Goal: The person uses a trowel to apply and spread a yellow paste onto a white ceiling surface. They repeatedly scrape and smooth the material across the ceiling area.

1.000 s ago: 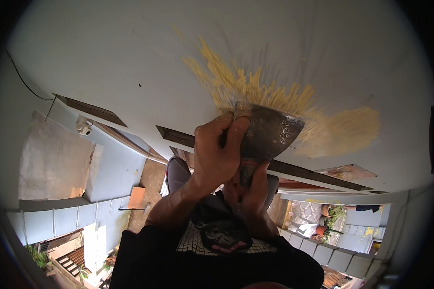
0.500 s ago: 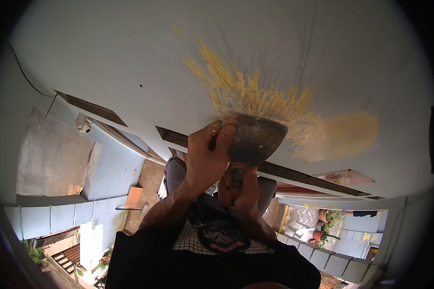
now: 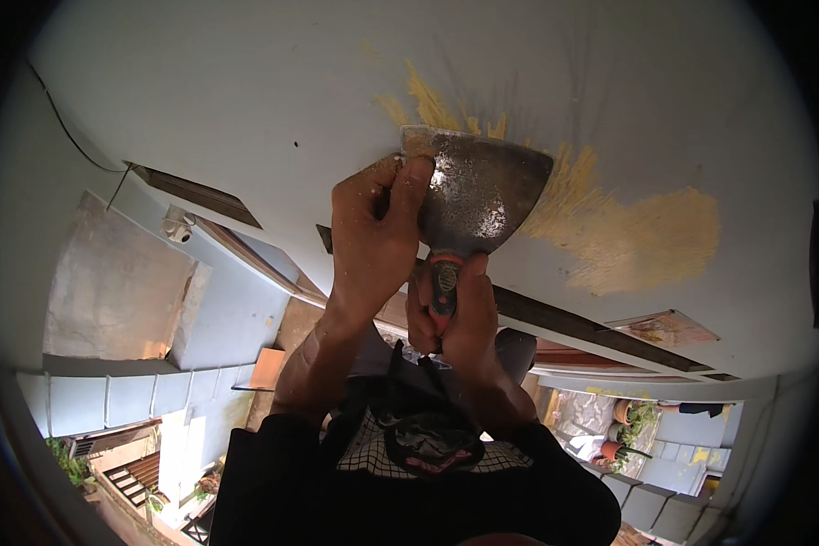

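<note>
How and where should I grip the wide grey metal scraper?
Probably by its slim red-and-black handle, from the lower side of the view: it points down there, inside the bare right hand, while the broad grey metal blade flares upward.

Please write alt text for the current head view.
The right hand grips the red-and-black handle of a wide metal scraper, while the left hand pinches its left edge over yellow streaks on a pale surface.

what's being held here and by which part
A scraper: the right hand grips its red-and-black handle, and the left hand holds the blade by its left edge.
</note>
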Action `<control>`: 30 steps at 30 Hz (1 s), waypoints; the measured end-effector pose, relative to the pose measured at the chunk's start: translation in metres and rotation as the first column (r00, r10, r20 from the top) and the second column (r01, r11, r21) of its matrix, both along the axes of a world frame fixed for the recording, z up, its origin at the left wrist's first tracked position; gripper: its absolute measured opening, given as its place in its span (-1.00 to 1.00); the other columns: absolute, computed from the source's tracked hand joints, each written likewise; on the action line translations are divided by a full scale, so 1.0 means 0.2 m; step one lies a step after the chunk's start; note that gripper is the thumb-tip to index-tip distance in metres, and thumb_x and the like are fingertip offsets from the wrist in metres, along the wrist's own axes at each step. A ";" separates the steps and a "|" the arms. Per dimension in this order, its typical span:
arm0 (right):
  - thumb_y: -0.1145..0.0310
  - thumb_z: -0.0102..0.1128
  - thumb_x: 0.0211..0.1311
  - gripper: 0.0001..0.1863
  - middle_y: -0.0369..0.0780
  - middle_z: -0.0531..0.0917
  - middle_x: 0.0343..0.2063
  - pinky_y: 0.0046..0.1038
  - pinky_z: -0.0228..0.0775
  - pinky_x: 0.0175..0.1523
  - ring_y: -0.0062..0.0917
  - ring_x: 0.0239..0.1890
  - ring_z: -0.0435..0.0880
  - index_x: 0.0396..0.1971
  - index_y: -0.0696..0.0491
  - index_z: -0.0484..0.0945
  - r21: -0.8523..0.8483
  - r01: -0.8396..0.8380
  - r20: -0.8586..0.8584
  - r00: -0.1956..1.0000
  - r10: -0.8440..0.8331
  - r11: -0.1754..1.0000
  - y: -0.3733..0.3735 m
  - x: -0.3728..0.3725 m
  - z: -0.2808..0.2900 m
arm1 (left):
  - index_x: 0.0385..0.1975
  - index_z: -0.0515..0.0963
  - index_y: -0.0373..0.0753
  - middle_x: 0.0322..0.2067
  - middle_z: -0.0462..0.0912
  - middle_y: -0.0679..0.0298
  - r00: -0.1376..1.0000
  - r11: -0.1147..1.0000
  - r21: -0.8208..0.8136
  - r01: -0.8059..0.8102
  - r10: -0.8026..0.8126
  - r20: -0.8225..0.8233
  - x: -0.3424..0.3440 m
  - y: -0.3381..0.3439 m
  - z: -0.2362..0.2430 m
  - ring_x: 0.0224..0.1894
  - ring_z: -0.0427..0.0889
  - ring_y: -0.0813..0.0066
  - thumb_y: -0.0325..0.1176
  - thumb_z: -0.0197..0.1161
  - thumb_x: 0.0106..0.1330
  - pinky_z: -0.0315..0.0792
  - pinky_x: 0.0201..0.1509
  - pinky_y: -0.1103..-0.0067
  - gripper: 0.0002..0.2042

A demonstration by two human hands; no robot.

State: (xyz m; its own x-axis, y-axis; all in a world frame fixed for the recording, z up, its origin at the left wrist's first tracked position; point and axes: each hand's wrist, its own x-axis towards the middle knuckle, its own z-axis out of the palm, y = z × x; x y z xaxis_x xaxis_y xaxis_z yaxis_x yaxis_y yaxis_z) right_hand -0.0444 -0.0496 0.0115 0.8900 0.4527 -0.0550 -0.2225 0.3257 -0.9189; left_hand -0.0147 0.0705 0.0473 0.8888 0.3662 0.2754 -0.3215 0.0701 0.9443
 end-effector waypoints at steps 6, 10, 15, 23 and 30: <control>-0.32 -0.52 0.44 -0.24 -0.30 0.27 -0.82 -0.54 0.00 -0.73 -0.63 -0.85 0.17 -0.47 0.11 0.36 0.048 -0.037 0.024 0.999 0.036 0.998 -0.03 0.00 -0.06 | -0.57 0.52 -0.35 -0.71 0.33 0.49 0.999 0.999 0.013 -0.035 0.035 0.010 0.02 -0.01 -0.06 -0.62 0.18 0.79 -0.30 0.15 0.45 0.03 -0.61 0.65 -0.67; -0.33 -0.53 0.43 -0.22 -0.29 0.30 -0.82 -0.53 0.04 -0.69 -0.64 -0.82 0.23 -0.50 0.12 0.38 0.015 -0.024 0.006 1.000 0.024 1.000 -0.02 -0.01 -0.02 | -0.57 0.53 -0.35 -0.72 0.36 0.48 0.999 0.998 -0.054 0.014 -0.015 -0.029 0.00 -0.01 0.01 -0.62 0.22 0.80 -0.30 0.14 0.45 0.06 -0.61 0.66 -0.66; -0.32 -0.55 0.43 -0.22 -0.31 0.30 -0.82 -0.53 0.04 -0.69 -0.63 -0.83 0.22 -0.50 0.11 0.37 0.035 -0.027 0.060 0.998 0.025 0.999 0.00 0.00 -0.04 | -0.59 0.49 -0.37 -0.73 0.39 0.43 0.997 0.999 0.009 -0.053 0.052 0.053 0.03 0.02 -0.01 -0.64 0.27 0.75 -0.27 0.14 0.45 0.14 -0.59 0.65 -0.64; -0.36 -0.54 0.40 -0.26 -0.31 0.21 -0.83 -0.54 -0.06 -0.80 -0.64 -0.90 0.09 -0.47 0.06 0.31 0.118 0.000 -0.045 0.999 0.006 0.993 0.00 -0.05 -0.13 | -0.61 0.44 -0.37 -0.71 0.25 0.50 1.000 0.993 0.116 -0.002 0.003 -0.011 0.00 -0.02 -0.11 -0.57 0.13 0.77 -0.34 0.15 0.44 0.02 -0.57 0.58 -0.66; -0.39 -0.56 0.38 -0.24 -0.32 0.21 -0.83 -0.54 -0.06 -0.81 -0.64 -0.90 0.09 -0.48 0.06 0.31 0.106 0.041 0.034 0.998 -0.045 0.994 -0.06 -0.04 -0.12 | -0.48 0.54 -0.39 -0.68 0.42 0.43 0.997 0.991 0.109 0.073 -0.068 -0.044 -0.01 -0.08 -0.01 -0.59 0.31 0.76 -0.29 0.12 0.46 0.18 -0.57 0.63 -0.69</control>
